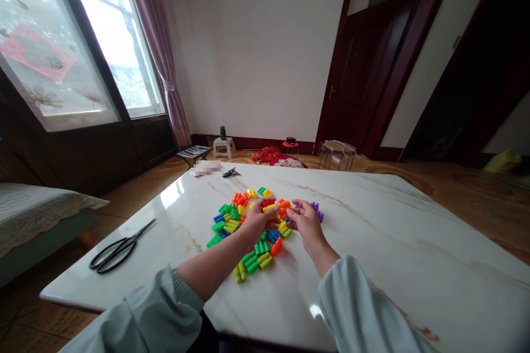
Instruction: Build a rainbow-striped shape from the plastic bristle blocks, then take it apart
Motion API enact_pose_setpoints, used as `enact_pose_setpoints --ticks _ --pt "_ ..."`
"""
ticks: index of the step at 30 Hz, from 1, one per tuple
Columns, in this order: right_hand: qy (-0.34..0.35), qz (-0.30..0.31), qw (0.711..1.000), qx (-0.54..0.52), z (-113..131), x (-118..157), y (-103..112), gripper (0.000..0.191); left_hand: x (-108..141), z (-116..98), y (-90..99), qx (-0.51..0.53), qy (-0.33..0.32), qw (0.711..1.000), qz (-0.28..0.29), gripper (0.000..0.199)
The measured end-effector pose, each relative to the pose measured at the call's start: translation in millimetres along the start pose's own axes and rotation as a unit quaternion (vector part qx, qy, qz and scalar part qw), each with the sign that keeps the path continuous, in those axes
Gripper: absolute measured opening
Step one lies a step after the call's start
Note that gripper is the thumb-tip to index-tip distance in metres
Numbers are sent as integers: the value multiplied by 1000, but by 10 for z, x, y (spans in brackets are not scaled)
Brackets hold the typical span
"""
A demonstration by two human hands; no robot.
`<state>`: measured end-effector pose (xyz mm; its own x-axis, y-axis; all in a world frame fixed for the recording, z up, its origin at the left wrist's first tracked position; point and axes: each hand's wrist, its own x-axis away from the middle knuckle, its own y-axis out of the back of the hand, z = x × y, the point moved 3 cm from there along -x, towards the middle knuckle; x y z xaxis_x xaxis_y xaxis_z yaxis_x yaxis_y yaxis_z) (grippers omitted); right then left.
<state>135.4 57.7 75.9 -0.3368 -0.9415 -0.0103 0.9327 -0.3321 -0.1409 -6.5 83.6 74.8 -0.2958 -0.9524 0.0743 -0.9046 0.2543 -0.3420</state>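
A pile of colourful plastic building blocks lies on the white marble-patterned table (372, 220), with green blocks (261, 246), blue blocks (274, 236) and orange blocks (240, 198) among it. Over the middle of the pile, my left hand (259, 218) is closed round a red and yellow building block (270, 207). Facing it from the right, my right hand (306, 220) has its curved fingertips at an orange building block (284, 206), which they seem to pinch. Purple blocks (317, 210) sit just beyond the right hand. My hands cover part of the pile.
Black-handled scissors (122, 248) lie at the table's left side. Pliers (231, 172) and a blurred pinkish item (206, 168) are near the far edge. Behind the table stand a white stool (223, 147) and a round stool (337, 149).
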Motion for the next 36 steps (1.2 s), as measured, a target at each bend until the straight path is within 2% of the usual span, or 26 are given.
enact_pose_setpoints --ticks 3,5,8,13,17,25,30,33,36 --pt "-23 -22 999 -20 28 -12 56 41 -35 -36 109 20 -2 998 -61 38" --pt "-41 -22 998 -41 33 -23 79 40 -50 -56 170 33 12 996 -77 31" --pt "-47 3 996 -70 45 0 64 37 -42 -67 172 57 51 995 -60 26" --pt "-11 43 998 -45 98 101 -29 36 38 -82 5 163 140 976 -17 29" --pt "15 47 998 -29 146 157 -83 36 66 -111 -67 190 142 971 18 33" --pt "-5 104 992 -75 184 225 -147 40 80 -121 -34 161 152 975 16 37" --pt "59 138 988 -23 210 199 -138 38 97 -122 -46 146 148 977 38 41" --pt "73 152 986 -2 226 192 -128 40 84 -97 -31 140 144 979 29 37" --pt "80 122 989 5 216 153 -81 42 57 -80 1 142 138 980 2 30"
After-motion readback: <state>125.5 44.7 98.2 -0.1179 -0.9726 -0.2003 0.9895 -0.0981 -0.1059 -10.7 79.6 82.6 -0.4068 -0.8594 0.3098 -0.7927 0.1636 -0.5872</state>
